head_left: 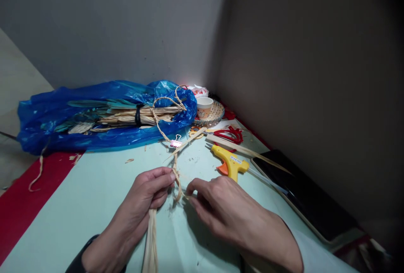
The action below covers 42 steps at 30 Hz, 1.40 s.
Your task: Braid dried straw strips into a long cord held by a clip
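Note:
My left hand is closed, pinching a pale plant-fibre cord between thumb and forefinger. A long flat strip of the dried fibre hangs from beneath that hand toward the near edge. To its right, my right hand pinches the tip of a short, curled fibre strip that joins the cord. Beyond the hands, a pink binder clip grips the cord. From the clip a twisted length of cord runs up in loops onto a blue bag.
The blue plastic bag holds bundled dried fibre strips. At the right lie a yellow glue gun, red-handled scissors and a dark tablet-like slab. A paper cup stands on a woven basket near the wall corner.

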### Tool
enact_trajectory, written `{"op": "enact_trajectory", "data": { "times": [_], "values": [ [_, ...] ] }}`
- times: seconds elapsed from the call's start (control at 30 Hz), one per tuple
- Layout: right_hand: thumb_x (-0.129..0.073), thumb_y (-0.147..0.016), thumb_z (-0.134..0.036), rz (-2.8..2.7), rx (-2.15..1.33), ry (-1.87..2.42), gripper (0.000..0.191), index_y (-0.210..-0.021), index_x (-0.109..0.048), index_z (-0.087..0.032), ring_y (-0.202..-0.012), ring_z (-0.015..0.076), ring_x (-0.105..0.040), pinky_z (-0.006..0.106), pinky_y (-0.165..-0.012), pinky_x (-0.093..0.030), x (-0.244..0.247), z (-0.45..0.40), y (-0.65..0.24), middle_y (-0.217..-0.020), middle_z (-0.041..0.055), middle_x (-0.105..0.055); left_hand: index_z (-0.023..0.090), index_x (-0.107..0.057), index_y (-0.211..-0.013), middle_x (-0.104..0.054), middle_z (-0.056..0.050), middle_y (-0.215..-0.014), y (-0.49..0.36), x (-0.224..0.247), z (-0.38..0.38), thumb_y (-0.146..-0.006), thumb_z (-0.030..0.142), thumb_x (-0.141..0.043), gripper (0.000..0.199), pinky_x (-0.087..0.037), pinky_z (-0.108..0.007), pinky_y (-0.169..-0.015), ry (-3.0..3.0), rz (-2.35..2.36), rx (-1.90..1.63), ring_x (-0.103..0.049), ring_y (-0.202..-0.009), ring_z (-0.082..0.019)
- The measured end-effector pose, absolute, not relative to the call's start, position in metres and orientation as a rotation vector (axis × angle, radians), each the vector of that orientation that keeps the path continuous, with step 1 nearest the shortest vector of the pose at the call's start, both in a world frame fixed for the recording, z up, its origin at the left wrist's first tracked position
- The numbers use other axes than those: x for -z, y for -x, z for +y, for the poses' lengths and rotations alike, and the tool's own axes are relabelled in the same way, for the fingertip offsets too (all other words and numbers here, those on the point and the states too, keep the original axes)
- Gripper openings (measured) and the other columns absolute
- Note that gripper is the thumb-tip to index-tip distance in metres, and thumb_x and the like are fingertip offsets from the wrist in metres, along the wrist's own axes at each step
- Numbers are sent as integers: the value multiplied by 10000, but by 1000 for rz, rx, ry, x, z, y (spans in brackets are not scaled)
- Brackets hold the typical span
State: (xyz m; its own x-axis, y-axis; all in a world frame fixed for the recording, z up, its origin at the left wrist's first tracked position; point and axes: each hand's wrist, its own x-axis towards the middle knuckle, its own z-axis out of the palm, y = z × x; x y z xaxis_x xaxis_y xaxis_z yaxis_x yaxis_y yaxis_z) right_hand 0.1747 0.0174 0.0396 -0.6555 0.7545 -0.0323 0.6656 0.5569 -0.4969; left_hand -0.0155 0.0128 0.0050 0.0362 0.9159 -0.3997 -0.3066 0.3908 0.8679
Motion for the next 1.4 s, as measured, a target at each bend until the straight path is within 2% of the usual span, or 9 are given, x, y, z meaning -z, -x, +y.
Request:
{"op": "enact_trajectory", "data": {
  "times": [0.17, 0.3, 0.47, 0.6, 0.73, 0.9, 1.13, 1.3, 1.4],
  "values": [
    [-452, -861, -179, -2537, -747, 1170, 128, -763, -536, -181, -472, 85, -311, 228, -515, -240, -45, 21, -177, -531, -50, -430, 107, -615, -668, -403, 71, -547, 15, -6, 14, -662, 229, -751, 183, -56, -177, -401, -680, 1161, -1063, -151, -426, 8],
    [-477, -909, -293, -2425, -917, 1083, 279, -669, -551, -171, -501, 86, -402, 214, -522, -285, -52, 31, -181, -548, -39, -499, 104, -615, -659, -418, 72, -523, 15, -7, 14, -642, 228, -759, 191, -51, -176, -392, -664, 1157, -1070, -154, -409, 12],
    [-521, -912, -362, -2266, -874, 1126, 253, -1042, -622, -171, -744, 148, -565, 240, -666, -359, -39, 41, -177, -849, 36, -670, 108, -616, -642, -419, 77, -516, 15, -8, 17, -675, 236, -738, 180, -57, -176, -389, -716, 1116, -1047, -159, -406, 9],
    [-449, -936, -238, -2325, -855, 1117, 205, -872, -633, -174, -620, 107, -504, 220, -599, -313, -33, 40, -171, -689, -9, -620, 104, -643, -650, -467, 64, -514, 14, -8, 17, -625, 243, -753, 179, -49, -188, -384, -742, 1201, -1041, -161, -390, 10],
    [-459, -906, -193, -2367, -800, 1045, 189, -788, -604, -167, -556, 90, -459, 211, -558, -291, -35, 32, -165, -629, -23, -577, 113, -652, -618, -360, 93, -419, 5, -5, 13, -636, 289, -731, 194, -69, -196, -399, -819, 1371, -1074, -183, -383, -13],
    [-445, -848, -119, -2480, -620, 887, 171, -895, -602, -168, -624, 126, -532, 239, -599, -325, -22, 22, -155, -756, 17, -655, 117, -683, -656, -388, 80, -387, -1, -3, 10, -645, 292, -725, 180, -130, -185, -436, -851, 1418, -1104, -253, -411, -35],
    [-487, -792, -90, -2688, -128, 821, 164, -910, -601, -108, -696, 193, -538, 314, -603, -298, -5, 11, -149, -836, 84, -656, 119, -682, -682, -437, 62, -459, 6, -3, 8, -681, 355, -725, 240, -86, -195, -438, -822, 1297, -1072, -233, -431, -31],
    [-457, -930, -305, -2439, -355, 962, 233, -848, -624, -164, -685, 166, -552, 285, -643, -336, -17, 23, -155, -765, 45, -658, 105, -712, -811, -370, 92, -453, 4, -4, 7, -628, 343, -772, 306, -103, -195, -445, -787, 1335, -1111, -209, -446, -38],
    [-515, -909, -419, -2210, -673, 1106, 277, -901, -615, -161, -748, 167, -578, 251, -650, -363, -26, 40, -158, -826, 51, -670, 90, -714, -845, -296, 113, -431, 2, -6, 7, -664, 354, -731, 321, -93, -205, -453, -843, 1348, -1110, -178, -455, -49]
  ]
}}
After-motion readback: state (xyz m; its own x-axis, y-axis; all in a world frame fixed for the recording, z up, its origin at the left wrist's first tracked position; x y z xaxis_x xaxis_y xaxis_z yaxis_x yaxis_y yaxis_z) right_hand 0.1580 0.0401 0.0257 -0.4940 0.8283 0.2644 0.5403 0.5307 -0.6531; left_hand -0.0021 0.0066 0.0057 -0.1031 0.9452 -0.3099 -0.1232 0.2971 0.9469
